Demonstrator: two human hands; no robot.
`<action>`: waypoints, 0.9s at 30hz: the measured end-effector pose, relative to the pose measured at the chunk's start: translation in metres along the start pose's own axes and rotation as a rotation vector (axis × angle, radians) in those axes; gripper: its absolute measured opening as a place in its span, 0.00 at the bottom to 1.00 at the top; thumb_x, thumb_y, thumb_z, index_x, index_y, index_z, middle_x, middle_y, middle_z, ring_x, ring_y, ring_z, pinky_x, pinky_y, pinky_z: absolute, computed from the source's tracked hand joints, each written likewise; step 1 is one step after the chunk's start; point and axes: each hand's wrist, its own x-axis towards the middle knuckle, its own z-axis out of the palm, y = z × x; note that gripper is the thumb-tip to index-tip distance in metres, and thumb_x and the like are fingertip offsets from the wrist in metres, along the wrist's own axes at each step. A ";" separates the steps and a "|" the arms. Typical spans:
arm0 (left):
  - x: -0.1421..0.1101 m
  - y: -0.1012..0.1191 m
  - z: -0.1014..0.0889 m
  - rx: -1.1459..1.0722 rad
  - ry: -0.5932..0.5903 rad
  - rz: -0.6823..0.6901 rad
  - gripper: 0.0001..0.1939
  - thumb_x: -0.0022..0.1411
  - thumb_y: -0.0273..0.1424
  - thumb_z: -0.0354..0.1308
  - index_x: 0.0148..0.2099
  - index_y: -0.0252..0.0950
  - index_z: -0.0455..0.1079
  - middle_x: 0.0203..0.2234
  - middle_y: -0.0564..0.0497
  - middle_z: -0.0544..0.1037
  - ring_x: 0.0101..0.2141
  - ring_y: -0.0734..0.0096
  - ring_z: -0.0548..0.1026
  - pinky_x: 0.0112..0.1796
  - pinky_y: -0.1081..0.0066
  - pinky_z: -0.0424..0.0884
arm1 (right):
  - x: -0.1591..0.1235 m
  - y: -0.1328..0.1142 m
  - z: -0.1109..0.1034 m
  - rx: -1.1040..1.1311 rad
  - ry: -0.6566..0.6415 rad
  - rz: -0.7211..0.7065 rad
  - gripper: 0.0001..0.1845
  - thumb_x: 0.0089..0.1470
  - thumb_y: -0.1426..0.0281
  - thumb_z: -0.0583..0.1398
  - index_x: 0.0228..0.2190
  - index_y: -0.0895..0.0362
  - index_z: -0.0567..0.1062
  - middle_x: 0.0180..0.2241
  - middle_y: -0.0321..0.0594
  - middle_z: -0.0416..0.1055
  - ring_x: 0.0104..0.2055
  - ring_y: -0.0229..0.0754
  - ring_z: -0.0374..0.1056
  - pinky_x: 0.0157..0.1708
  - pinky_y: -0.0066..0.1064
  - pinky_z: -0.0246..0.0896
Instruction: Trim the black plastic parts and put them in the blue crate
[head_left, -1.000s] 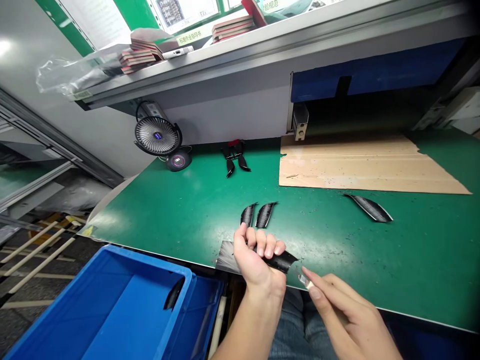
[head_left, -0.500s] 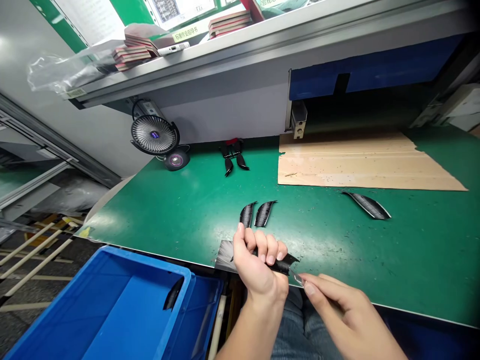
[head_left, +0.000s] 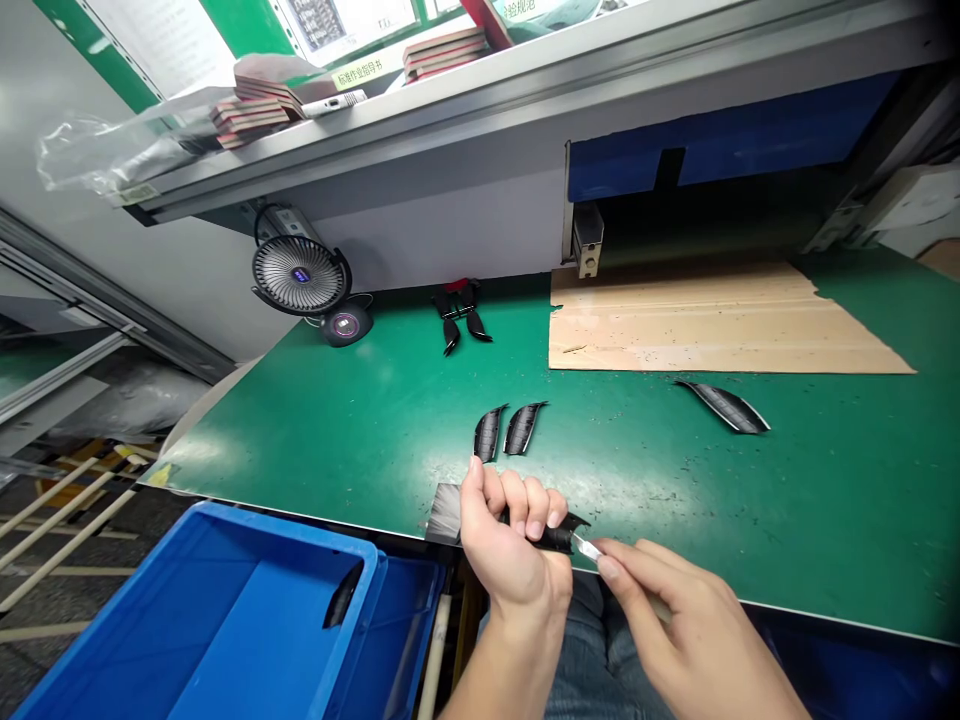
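- Left hand (head_left: 510, 550) closed around curved black strip (head_left: 559, 539).
- Right hand (head_left: 675, 625) gripping small knife (head_left: 587, 547), blade touching strip.
- Blue plastic crate (head_left: 225, 530) at seven o'clock.

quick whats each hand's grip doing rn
Left hand: closed, holding a black curved strip.
Right hand: closed, pinching a small metal blade.

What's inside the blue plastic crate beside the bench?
One curved black piece lies against an inner wall of the blue plastic crate. The crate's near end runs out of the frame, so anything there cannot be seen.
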 end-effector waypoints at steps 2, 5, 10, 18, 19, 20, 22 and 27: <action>0.000 0.000 0.001 -0.008 0.005 -0.006 0.25 0.62 0.36 0.51 0.20 0.39 0.40 0.10 0.60 0.43 0.12 0.79 0.43 0.15 0.74 0.49 | 0.000 0.000 0.000 -0.033 0.016 -0.025 0.14 0.63 0.62 0.50 0.41 0.49 0.74 0.26 0.35 0.69 0.24 0.38 0.68 0.24 0.26 0.65; 0.000 0.001 0.003 -0.009 0.012 -0.008 0.25 0.62 0.36 0.51 0.20 0.39 0.40 0.10 0.60 0.43 0.12 0.79 0.43 0.15 0.74 0.49 | 0.000 -0.001 0.000 -0.067 0.043 -0.045 0.14 0.63 0.62 0.50 0.40 0.50 0.74 0.26 0.35 0.69 0.23 0.38 0.68 0.22 0.26 0.64; -0.001 0.002 0.003 -0.004 -0.003 0.003 0.25 0.61 0.36 0.51 0.20 0.39 0.40 0.10 0.60 0.43 0.12 0.79 0.43 0.15 0.74 0.49 | -0.001 -0.003 -0.001 -0.105 0.082 -0.053 0.14 0.63 0.63 0.50 0.39 0.50 0.75 0.25 0.36 0.69 0.23 0.39 0.68 0.23 0.27 0.64; 0.005 0.002 0.002 -0.039 0.022 -0.024 0.25 0.60 0.35 0.53 0.21 0.38 0.39 0.11 0.61 0.43 0.13 0.79 0.44 0.17 0.75 0.50 | -0.004 -0.005 0.001 -0.359 0.270 -0.164 0.12 0.64 0.66 0.51 0.43 0.52 0.73 0.26 0.34 0.70 0.21 0.37 0.66 0.19 0.29 0.55; 0.007 0.002 0.002 -0.051 0.034 -0.037 0.25 0.60 0.34 0.53 0.21 0.38 0.39 0.11 0.61 0.43 0.13 0.79 0.45 0.17 0.75 0.50 | -0.004 -0.004 0.000 -0.428 0.325 -0.220 0.12 0.62 0.67 0.53 0.45 0.53 0.72 0.27 0.34 0.71 0.21 0.36 0.66 0.21 0.29 0.55; 0.008 0.003 0.003 -0.060 0.043 -0.056 0.24 0.60 0.34 0.53 0.21 0.38 0.39 0.11 0.61 0.43 0.13 0.80 0.45 0.17 0.75 0.50 | -0.005 -0.003 0.000 -0.483 0.386 -0.279 0.13 0.60 0.70 0.57 0.47 0.55 0.71 0.27 0.35 0.72 0.22 0.36 0.67 0.24 0.30 0.56; 0.009 0.004 0.006 -0.071 0.048 -0.090 0.24 0.59 0.34 0.53 0.21 0.38 0.40 0.11 0.61 0.43 0.13 0.80 0.45 0.17 0.76 0.50 | -0.004 0.001 -0.001 -0.523 0.490 -0.379 0.19 0.55 0.75 0.62 0.50 0.57 0.70 0.29 0.36 0.74 0.26 0.37 0.69 0.32 0.30 0.59; 0.010 0.004 0.010 -0.094 0.041 -0.104 0.23 0.60 0.32 0.52 0.21 0.38 0.40 0.12 0.61 0.43 0.13 0.80 0.46 0.17 0.76 0.50 | -0.004 0.007 0.004 -0.373 0.521 -0.419 0.22 0.51 0.79 0.64 0.48 0.58 0.70 0.32 0.40 0.75 0.30 0.38 0.70 0.36 0.30 0.62</action>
